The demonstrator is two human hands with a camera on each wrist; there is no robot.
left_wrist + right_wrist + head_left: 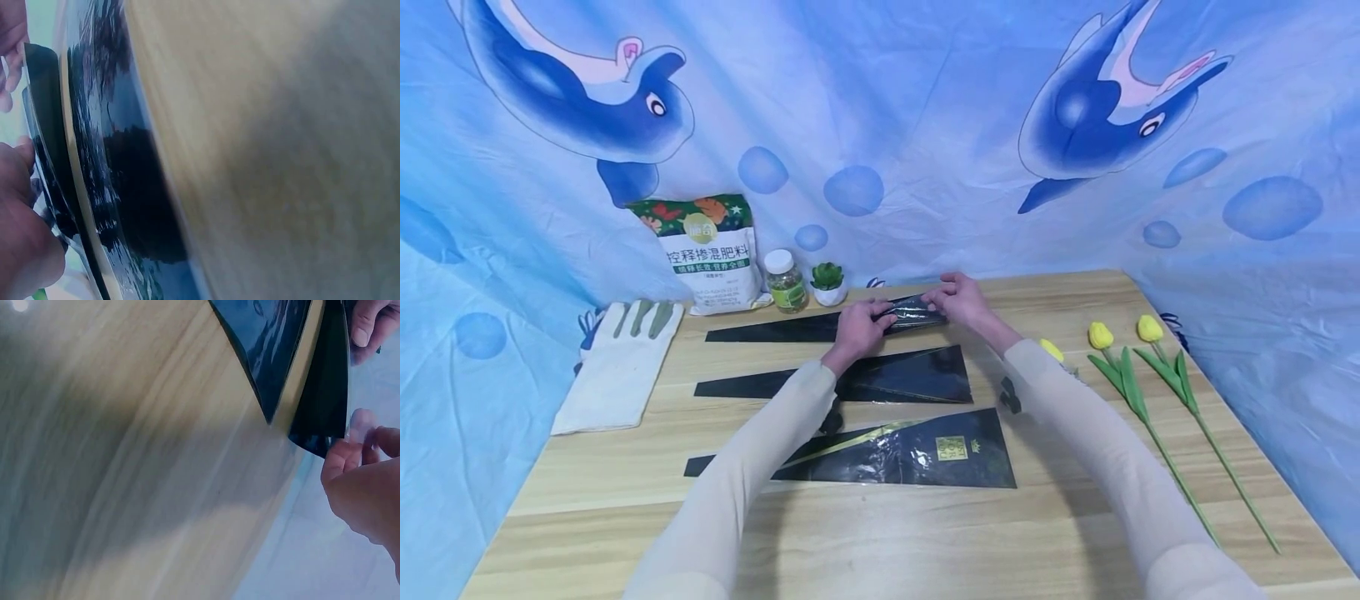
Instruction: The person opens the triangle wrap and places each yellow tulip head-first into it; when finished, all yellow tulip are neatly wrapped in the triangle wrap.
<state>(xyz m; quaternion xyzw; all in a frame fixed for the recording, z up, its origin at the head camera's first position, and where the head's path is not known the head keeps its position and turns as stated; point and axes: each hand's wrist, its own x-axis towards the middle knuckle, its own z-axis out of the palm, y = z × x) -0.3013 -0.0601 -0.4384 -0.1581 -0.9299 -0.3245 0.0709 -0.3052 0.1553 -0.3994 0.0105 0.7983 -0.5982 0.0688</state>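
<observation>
both hands are working at the far part of the wooden bench [880,533], on the wide end of the farthest black flower sleeve [820,327]. the left hand [859,327] is gripping the sleeve with curled fingers, and the right hand [958,298] is pinching the wide end just beside it. so each grip is closing on this sleeve, not spreading. in the left wrist view the glossy black plastic is lifting a little from the wood near the fingers. in the right wrist view the fingertips [359,434] are pinching the dark edge of the sleeve at the bench border.

the sleeve is lying across the bench, with its narrow tip pointing to the person's left. nearer to the person a second black sleeve [865,379] is lying flat, and nearest a third black sleeve [895,454] with a gold stripe and a gold label. both arms are passing over these two.

on the right side three yellow artificial tulips [1123,367] are lying on the wood, the stems side by side. on the left a pair of white gloves [621,362] is resting at the bench edge. at the back, against the blue dolphin cloth [880,125], a fertilizer bag [711,254] is standing, beside it a small jar [785,282] and a little potted succulent [829,283].
</observation>
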